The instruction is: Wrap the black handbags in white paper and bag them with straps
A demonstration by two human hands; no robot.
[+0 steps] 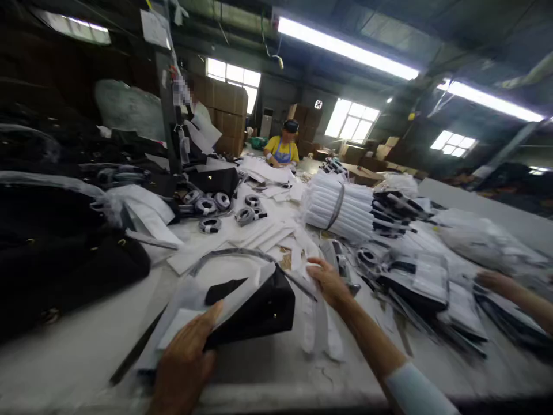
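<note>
In front of me a black handbag with small gold-coloured studs lies tilted on the table, with white padding along its upper edge. A handle wrapped in clear film arches behind it. My left hand grips the bag's near left side, its fingers along the white padding and its thumb low. To the right of the bag, my right hand is held with fingers apart and nothing visible in them. Beneath and beside it are white strips and a thin dark strip.
Larger black bags crowd the left side. Coiled straps and white sheets cover the middle. A banded bundle of white rolls stands at right. Another person's hand reaches in there; a person in yellow sits opposite.
</note>
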